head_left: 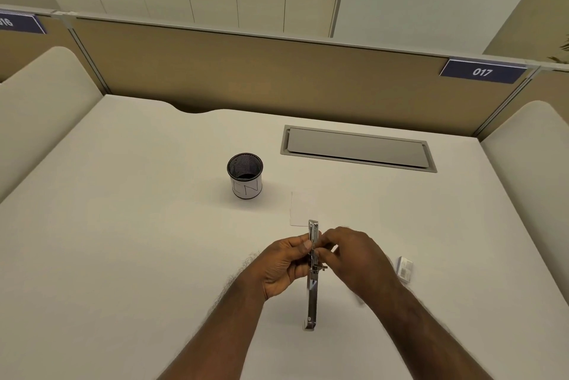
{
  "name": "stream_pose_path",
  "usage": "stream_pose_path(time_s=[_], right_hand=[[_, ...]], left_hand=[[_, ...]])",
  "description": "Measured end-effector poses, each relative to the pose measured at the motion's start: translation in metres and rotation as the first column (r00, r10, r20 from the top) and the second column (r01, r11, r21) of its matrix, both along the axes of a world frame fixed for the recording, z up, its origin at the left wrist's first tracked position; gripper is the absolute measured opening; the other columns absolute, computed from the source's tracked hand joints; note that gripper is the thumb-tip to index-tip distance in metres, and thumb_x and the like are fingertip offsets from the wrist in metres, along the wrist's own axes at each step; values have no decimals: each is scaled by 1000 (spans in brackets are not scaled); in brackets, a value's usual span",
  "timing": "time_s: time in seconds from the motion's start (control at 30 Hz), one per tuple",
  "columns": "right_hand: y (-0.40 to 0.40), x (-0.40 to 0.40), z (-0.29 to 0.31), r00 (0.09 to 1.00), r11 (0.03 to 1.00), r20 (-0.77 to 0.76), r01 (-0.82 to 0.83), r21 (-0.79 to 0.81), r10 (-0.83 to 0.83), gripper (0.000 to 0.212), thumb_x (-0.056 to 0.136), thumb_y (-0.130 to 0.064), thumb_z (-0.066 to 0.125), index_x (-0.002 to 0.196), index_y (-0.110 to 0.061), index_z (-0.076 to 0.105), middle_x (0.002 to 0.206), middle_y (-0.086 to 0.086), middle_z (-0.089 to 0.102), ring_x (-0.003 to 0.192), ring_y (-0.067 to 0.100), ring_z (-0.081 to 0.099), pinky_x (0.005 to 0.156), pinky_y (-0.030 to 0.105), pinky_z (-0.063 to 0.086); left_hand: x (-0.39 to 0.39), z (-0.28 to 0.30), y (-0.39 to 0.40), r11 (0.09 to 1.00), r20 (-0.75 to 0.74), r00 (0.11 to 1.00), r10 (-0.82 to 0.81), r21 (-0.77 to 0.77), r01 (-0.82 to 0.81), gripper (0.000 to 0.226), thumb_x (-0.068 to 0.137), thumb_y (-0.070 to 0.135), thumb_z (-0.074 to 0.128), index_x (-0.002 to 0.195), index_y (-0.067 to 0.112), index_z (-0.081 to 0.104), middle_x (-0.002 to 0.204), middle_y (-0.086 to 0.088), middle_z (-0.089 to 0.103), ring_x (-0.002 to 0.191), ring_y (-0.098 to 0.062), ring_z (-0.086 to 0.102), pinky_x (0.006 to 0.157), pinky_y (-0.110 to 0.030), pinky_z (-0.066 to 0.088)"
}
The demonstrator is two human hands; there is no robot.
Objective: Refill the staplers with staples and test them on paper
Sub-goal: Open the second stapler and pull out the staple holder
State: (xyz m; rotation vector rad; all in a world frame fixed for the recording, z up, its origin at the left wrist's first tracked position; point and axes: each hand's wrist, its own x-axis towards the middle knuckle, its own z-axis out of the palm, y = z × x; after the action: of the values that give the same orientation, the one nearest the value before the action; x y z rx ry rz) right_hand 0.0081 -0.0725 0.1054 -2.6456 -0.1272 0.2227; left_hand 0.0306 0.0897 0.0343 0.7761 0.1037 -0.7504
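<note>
We held the stapler (312,272) swung fully open, its metal body stretched in one line from beyond our fingertips back toward our wrists, with the staple channel facing up. Our left hand (284,265) gripped the channel from its side, thumb laid along the rail. Our right hand (354,256) met it from the opposite side, fingertips pinched at the channel; whether a strip of staples sat between those fingertips could not be told. The two hands were therefore together, both clamped on the one stapler, above the desk (123,225). A small staple box (405,268) lay just beyond the right wrist, on the outer side. The test paper (300,210) lay flat directly ahead of the fingertips, with no staple mark that we could make out. A mesh pen cup (245,174) stood further ahead, to the left-hand side. We judged the refill to be in progress: loading, closing the stapler and testing on paper were not yet done, and no second stapler was in view.
</note>
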Motion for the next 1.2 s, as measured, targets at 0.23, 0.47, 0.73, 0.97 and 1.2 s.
stream_pose_path(time_s=[0.23,0.47,0.73,0.97,1.2], right_hand=[[6,4,2,997,998,-59,44,-45,-47,5,83,-37,65,87,-36,68,90,-14,67,75,5,57,59,18,34],[12,5,1,990,988,-64,121,-96,-128,12,81,-33,62,88,-34,71,90,-10,70,80,13,63,68,23,44],[12,9,-1,986,981,-106,108,-160,-126,11,78,-33,64,84,-32,72,82,-9,73,76,13,64,66,22,44],[12,8,-9,998,989,-41,51,-137,-57,15,80,-34,58,85,-28,71,82,-7,68,71,13,61,63,24,45],[11,4,-17,1000,991,-29,-1,-136,-3,15,82,-34,53,82,-24,65,81,-6,62,70,14,59,63,28,48]], left_hand=[[-1,-1,1,1000,8,1000,-21,6,21,28,89,10,58,114,3,70,104,-12,73,91,-20,71,77,-30,58],[-1,-3,-2,999,-19,1000,-19,42,20,33,91,8,56,122,-3,62,101,-13,73,87,-20,71,75,-30,59],[-5,-5,-4,997,-33,999,-33,71,36,29,92,6,55,119,-4,64,99,-15,73,86,-22,72,73,-31,60],[-7,-6,-2,997,-47,999,-23,77,26,33,87,10,59,116,-4,65,96,-15,73,82,-21,71,74,-32,61],[-10,-11,-2,994,-53,999,-14,104,19,26,88,10,60,110,-2,70,96,-17,72,83,-23,70,79,-36,61]])
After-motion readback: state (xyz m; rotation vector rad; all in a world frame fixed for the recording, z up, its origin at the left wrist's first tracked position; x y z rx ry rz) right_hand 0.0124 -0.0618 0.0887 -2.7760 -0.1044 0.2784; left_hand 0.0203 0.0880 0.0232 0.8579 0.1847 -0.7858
